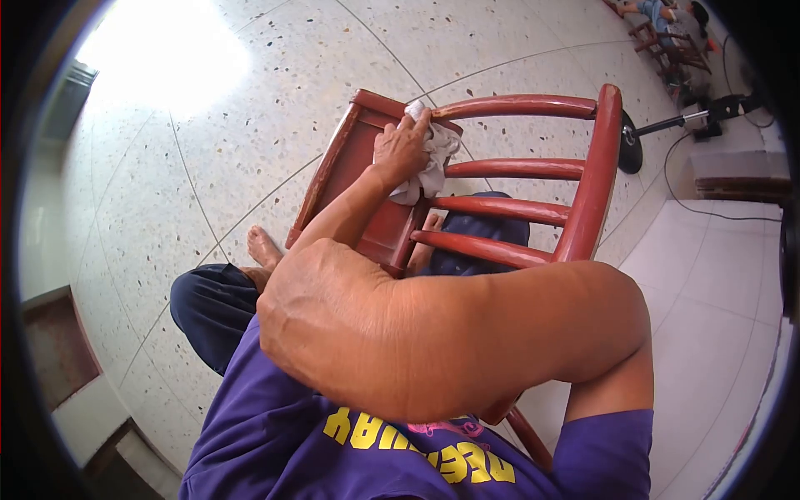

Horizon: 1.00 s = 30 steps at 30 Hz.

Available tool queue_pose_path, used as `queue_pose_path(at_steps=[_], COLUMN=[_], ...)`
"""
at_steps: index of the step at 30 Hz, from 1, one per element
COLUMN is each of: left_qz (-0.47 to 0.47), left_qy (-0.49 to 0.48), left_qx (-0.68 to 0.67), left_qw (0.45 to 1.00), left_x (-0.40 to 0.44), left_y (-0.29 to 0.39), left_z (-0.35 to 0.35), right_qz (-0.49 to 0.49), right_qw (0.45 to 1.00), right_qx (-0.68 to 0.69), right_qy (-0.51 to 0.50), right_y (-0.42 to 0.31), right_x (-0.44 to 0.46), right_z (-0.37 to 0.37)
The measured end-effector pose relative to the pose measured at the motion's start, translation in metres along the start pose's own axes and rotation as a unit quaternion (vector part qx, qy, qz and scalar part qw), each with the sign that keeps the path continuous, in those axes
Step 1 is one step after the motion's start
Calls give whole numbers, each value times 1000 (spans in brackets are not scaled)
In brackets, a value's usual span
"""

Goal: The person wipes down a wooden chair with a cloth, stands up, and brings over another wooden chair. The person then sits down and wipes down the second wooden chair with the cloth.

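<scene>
My right hand [402, 150] presses a crumpled white cloth [433, 172] against the red wooden chair, with the fingers bent over it. The cloth lies where the seat [342, 162] meets the chair's slatted back [517, 169], near the end of the top slat. Some of the cloth bunches up beyond my fingertips. My bare arm [450, 333] crosses the lower middle of the view and covers part of the chair. My left hand does not show.
My bare foot [263, 247] rests on the speckled floor [275, 108] beside the seat. My knee [487, 229] shows behind the slats. At right stand a black stand arm [675, 123] and a cable [669, 171]. Another person [658, 17] is at the far upper right, near another wooden chair.
</scene>
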State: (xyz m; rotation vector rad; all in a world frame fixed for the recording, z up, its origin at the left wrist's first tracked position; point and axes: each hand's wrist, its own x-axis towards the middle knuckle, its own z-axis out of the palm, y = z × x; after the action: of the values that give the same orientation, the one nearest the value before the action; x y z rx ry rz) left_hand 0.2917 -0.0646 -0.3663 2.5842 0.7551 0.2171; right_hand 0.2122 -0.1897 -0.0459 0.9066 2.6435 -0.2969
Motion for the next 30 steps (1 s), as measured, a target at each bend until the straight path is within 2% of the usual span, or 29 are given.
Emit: queue_pose_path(at_steps=[2, 3, 4, 6, 12, 15, 18, 24, 30], left_qz=[-2, -1, -3, -3, 18, 27, 25, 31, 59], left_qy=[-25, -3, -4, 63, 48, 31, 27, 30, -14], left_qx=[12, 3, 2, 9, -16, -39, -35, -6, -3], left_qw=[1000, 1000, 1000, 998, 999, 998, 999, 999, 998], left_x=[-4, -7, -10, -11, -14, -15, -14, -18, -61], left_y=[0, 0, 0, 4, 5, 2, 1, -7, -33], left_z=[-4, -1, 3, 5, 1, -2, -2, 9, -17], right_qz=[3, 4, -16, -36, -33, -34, 16, 7, 33], right_qw=[998, 997, 998, 988, 995, 987, 981, 988, 988], right_qx=[-49, -66, 41, 145, 52, 129, 179, 125, 134], right_qy=[-35, -47, -35, -24, -73, -92, -71, -92, 63], right_y=[0, 2, 9, 16, 18, 21, 19, 18, 13], right_x=[-2, 0, 6, 11, 11, 11, 12, 17, 7], right_z=[-7, -6, -1, 0, -12, -14, -12, -8, 17])
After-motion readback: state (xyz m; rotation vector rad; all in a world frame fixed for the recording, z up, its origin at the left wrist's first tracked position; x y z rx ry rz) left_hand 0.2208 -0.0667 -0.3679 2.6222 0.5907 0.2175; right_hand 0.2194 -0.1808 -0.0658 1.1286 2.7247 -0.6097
